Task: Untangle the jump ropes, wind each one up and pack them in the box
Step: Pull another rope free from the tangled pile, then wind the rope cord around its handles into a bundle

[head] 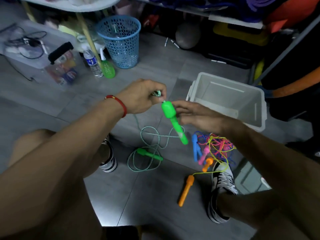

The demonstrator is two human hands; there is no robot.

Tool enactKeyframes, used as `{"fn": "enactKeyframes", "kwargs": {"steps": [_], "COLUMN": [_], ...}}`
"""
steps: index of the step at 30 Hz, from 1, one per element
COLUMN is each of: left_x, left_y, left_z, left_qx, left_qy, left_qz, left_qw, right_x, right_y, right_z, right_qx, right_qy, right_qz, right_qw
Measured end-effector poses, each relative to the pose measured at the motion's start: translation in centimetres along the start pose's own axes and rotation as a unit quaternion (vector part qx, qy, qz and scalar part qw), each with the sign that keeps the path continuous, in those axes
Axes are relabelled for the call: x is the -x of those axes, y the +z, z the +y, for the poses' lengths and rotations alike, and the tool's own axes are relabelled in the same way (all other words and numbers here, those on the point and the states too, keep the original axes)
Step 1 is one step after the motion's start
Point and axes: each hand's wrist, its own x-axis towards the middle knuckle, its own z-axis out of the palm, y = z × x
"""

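Observation:
My left hand (143,96) pinches the pale green rope just above a green handle (173,121), which hangs tilted in the air. My right hand (194,115) is beside the handle with its fingers stretched out, touching its top part. The rest of the green rope (149,149) lies in loops on the floor with its second green handle (149,154). To the right a tangle of blue, pink and yellow ropes (216,146) sits by my right shoe, with an orange handle (186,190) stretched out in front. The white box (225,101) stands open behind my right hand.
A blue mesh bin (120,40) stands at the back, with a water bottle (92,62) and a green bottle (107,67) beside it. A clear lidded container (34,45) is at the left. Dark shelving fills the back right. My shoes (221,189) rest on the grey tile floor.

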Motion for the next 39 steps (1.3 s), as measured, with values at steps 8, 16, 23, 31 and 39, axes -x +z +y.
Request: {"fn": "enactKeyframes", "kwargs": {"steps": [8, 16, 23, 31, 39], "left_x": [2.2, 5.8, 5.4, 2.5, 0.9], "left_y": [0.9, 4.8, 5.5, 2.6, 3.3], "left_z": [-2.6, -1.6, -8.2, -9.0, -7.2], "left_qx": [0.022, 0.486, 0.480, 0.503, 0.535], "left_qy": [-0.225, -0.379, -0.528, -0.525, -0.530], "left_qz": [0.158, -0.122, 0.145, 0.291, 0.240], "left_qw": [0.961, 0.778, 0.686, 0.622, 0.613], "right_x": [-1.8, -8.0, -14.8, -15.8, -14.2], "right_y": [4.1, 7.2, 12.1, 20.9, 19.9], "right_z": [-3.4, -2.6, 8.4, 21.8, 23.3], "right_qx": [-0.079, -0.164, 0.020, 0.211, 0.126], "right_qy": [0.046, 0.079, 0.170, 0.131, 0.156], "right_qz": [0.117, 0.172, 0.167, 0.021, 0.218], "right_qw": [0.989, 0.968, 0.971, 0.968, 0.955]}}
